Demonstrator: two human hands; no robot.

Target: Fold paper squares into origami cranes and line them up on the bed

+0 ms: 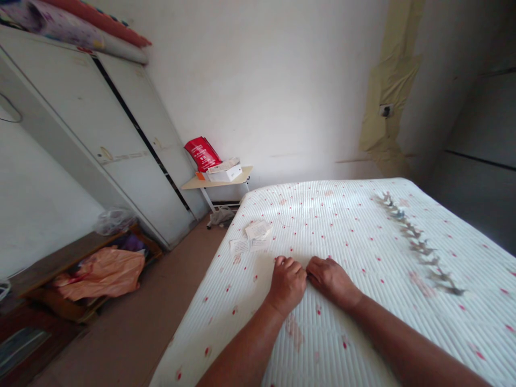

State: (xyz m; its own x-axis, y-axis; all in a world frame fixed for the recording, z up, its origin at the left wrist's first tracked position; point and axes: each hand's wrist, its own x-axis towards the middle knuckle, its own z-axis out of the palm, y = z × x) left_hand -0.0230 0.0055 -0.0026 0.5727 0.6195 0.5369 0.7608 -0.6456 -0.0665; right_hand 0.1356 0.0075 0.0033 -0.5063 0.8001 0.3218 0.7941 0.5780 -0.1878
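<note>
My left hand [287, 280] and my right hand [329, 278] are side by side over the middle of a white ribbed bed cover [346, 226] with red dots. Both hands have curled fingers and their knuckles nearly touch. Whatever lies between or under the fingers is hidden or too small to name. Beyond my left hand lie some printed papers [258, 230] on the cover. A long row of small, blurred brownish-grey objects [421, 246] runs along the cover to the right of my right hand.
A small table [195, 183] against the wall holds a red bag [202, 154] and a white box [229, 173]. Grey cabinets [121, 123] stand on the left. An orange plastic bag [105, 271] lies on a low wooden shelf. The bed's left edge borders the brown floor [161, 285].
</note>
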